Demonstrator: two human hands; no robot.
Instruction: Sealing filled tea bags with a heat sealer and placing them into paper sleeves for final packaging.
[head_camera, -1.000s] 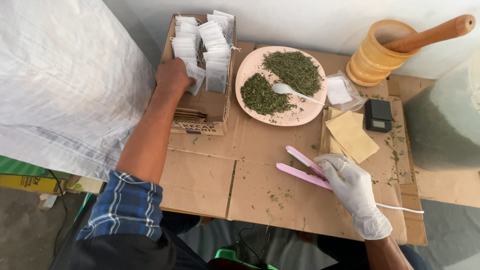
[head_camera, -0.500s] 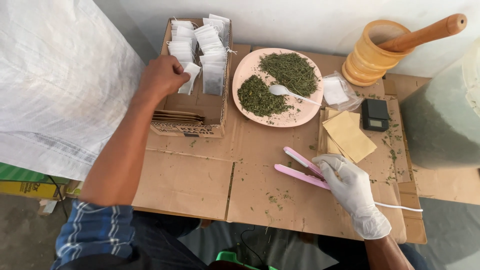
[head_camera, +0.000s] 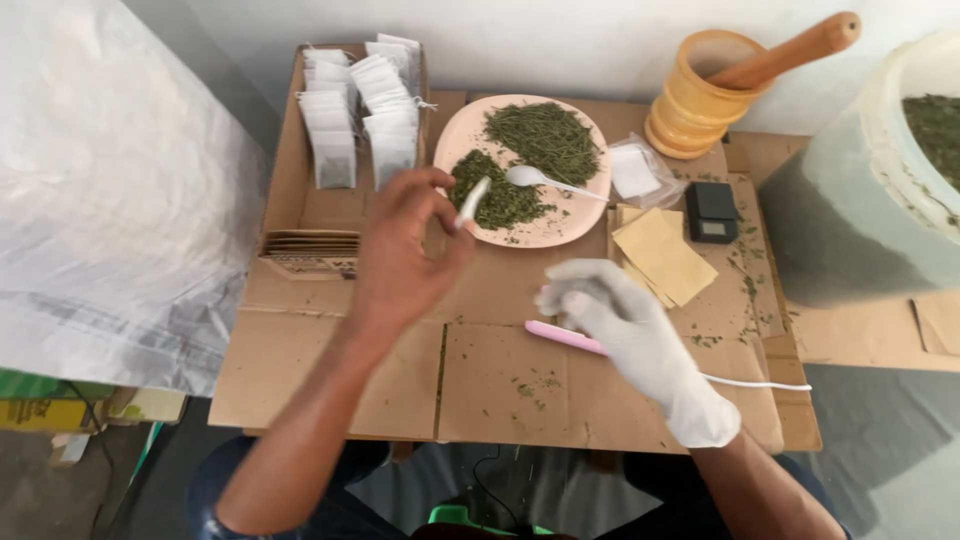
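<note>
At frame centre, the bare left hand (head_camera: 405, 245) pinches a small white sachet (head_camera: 472, 201) over the pink plate (head_camera: 455, 135) holding two heaps of green herb (head_camera: 545, 135) and a spoon (head_camera: 535, 178). The gloved right hand (head_camera: 625, 320) curls loosely above the pink sealer (head_camera: 560, 338), gripping nothing visible. More sachets fill the cardboard box (head_camera: 290, 130), upper left.

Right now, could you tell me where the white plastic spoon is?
In the head view, the white plastic spoon lies on the pink plate, between two heaps of dried green herbs, beyond the bare left hand.

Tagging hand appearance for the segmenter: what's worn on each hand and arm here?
Left hand is bare, forearm uncovered with no sleeve in view. Right hand wears a white disposable glove ending just past the wrist; the forearm beyond it is bare.
</note>
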